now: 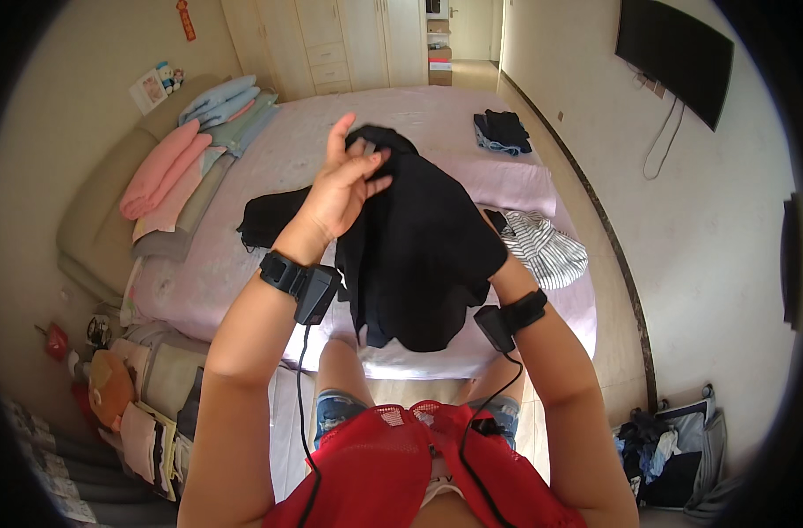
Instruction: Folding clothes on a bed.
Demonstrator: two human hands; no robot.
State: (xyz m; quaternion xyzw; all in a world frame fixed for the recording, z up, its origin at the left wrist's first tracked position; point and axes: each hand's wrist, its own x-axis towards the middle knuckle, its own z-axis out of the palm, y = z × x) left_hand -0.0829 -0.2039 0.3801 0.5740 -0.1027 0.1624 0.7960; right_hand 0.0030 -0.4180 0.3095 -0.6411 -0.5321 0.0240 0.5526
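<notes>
A black garment (421,251) hangs in loose folds in front of me, above the near part of the bed. My left hand (352,175) is at its upper left edge, one finger raised and other fingertips against the cloth. Whether those fingers grip it is unclear. My right hand is hidden behind or inside the garment; only the wrist and forearm show below its right edge. Another black cloth item (273,218) lies on the bed to the left, partly behind my left wrist. A black-and-white striped garment (546,251) lies rumpled to the right.
The bed (401,105) has a pinkish sheet. Folded dark clothes (502,132) are stacked at its far right. Pink bedding (161,175) and a blue quilt (220,102) lie along the headboard. An open suitcase (678,455) with clothes stands at the lower right. Cables run from both wrist devices.
</notes>
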